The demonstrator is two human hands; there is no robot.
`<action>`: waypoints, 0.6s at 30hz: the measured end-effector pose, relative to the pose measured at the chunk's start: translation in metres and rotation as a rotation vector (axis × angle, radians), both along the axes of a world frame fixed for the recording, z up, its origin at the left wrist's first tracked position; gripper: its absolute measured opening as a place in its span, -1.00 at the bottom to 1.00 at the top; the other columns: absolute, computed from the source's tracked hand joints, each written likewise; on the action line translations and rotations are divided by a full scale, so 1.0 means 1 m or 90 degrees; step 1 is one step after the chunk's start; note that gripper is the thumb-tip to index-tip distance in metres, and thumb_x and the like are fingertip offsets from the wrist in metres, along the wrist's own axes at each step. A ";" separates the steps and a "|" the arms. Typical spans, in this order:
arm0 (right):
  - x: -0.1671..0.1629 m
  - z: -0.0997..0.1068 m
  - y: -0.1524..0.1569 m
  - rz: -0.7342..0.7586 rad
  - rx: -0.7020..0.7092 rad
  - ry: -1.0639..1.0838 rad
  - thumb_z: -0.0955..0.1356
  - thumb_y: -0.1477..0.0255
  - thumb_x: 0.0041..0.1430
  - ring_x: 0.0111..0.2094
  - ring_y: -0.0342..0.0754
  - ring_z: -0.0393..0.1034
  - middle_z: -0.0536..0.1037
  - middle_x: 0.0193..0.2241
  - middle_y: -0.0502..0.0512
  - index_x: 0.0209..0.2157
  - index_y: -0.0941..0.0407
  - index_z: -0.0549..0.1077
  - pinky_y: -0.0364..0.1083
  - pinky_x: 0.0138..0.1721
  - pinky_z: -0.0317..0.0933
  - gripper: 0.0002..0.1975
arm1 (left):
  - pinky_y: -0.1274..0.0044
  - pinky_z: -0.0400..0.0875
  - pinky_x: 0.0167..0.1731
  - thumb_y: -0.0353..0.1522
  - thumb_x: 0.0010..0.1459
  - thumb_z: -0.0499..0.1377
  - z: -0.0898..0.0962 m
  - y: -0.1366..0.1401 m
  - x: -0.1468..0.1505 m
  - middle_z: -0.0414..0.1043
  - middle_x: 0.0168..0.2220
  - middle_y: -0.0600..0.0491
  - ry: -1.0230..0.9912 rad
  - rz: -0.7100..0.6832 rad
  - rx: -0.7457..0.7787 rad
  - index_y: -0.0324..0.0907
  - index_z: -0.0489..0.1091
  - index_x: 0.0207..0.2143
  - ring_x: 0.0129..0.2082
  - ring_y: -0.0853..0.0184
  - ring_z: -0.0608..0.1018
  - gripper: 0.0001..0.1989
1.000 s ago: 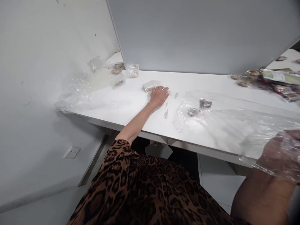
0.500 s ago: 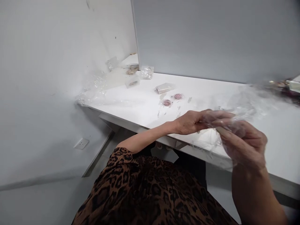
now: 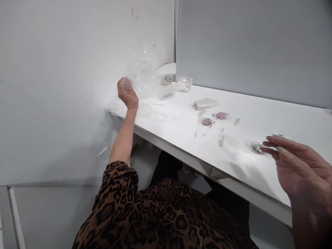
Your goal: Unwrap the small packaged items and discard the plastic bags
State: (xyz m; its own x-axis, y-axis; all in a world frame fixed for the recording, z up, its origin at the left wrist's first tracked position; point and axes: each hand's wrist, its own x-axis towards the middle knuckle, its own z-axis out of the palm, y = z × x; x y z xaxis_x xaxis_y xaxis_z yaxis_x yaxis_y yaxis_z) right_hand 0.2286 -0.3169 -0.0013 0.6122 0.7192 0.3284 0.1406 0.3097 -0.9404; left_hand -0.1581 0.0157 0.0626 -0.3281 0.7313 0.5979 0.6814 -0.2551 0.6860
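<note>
My left hand (image 3: 127, 94) is closed around a crumpled clear plastic bag (image 3: 145, 71), raised above the far left end of the white table (image 3: 166, 133). The bag's film spreads to the right of the fist, blurred. At the right, my right hand (image 3: 301, 160) pinches a small clear packet (image 3: 256, 148) with something dark and shiny inside, just above the table. What the dark item is, I cannot make out. Two clear packets with round pinkish pieces, one nearer (image 3: 206, 122) and one farther (image 3: 221, 116), lie mid-table. Behind them rests a wrapped pale bundle (image 3: 205, 103).
More clear plastic film (image 3: 163, 114) lies along the table's left end. A clear packet (image 3: 184, 84) sits against the grey partition (image 3: 246, 48). A white wall (image 3: 64, 69) borders the left side, with a socket (image 3: 105, 152) below table height.
My hands have parted. The left has swung far left with the clear plastic bag, while the right stays at the right with a small packet at its fingertips. The view has turned slightly left.
</note>
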 end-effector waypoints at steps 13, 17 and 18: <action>-0.001 -0.001 0.149 0.127 -0.261 -0.450 0.41 0.11 0.16 0.01 0.20 0.47 0.56 0.07 0.29 -0.02 0.10 0.56 0.24 0.04 0.39 -0.55 | 0.00 0.10 0.32 -0.41 0.23 0.09 -0.086 0.049 -0.077 0.25 0.34 -0.44 0.290 0.093 -0.452 -0.38 0.36 0.19 0.40 -0.19 0.23 -0.52; -0.010 -0.012 0.228 0.152 -0.293 -0.728 0.33 0.27 0.19 0.26 0.41 0.22 0.40 0.24 0.44 0.22 0.17 0.38 0.38 0.20 0.20 -0.41 | 0.10 0.28 0.26 -0.49 0.09 0.21 -0.070 0.056 -0.077 0.22 0.37 -0.38 0.202 0.043 -0.494 -0.30 0.02 0.42 0.35 -0.08 0.35 -0.15; -0.013 -0.015 0.243 0.156 -0.315 -0.778 0.31 0.28 0.20 0.28 0.44 0.18 0.35 0.28 0.45 0.27 0.19 0.33 0.39 0.21 0.17 -0.38 | 0.14 0.31 0.24 -0.50 0.09 0.22 -0.066 0.052 -0.075 0.20 0.38 -0.37 0.179 0.032 -0.483 -0.29 -0.08 0.45 0.33 -0.04 0.37 -0.09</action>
State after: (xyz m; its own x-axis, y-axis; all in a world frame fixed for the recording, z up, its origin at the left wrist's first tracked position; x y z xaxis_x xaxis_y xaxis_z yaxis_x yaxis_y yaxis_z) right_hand 0.2152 -0.0741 -0.0161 -0.0463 0.9689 0.2432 0.9557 0.1139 -0.2715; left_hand -0.2329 0.0678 -0.0031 -0.2830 0.9591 0.0097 0.8525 0.2469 0.4607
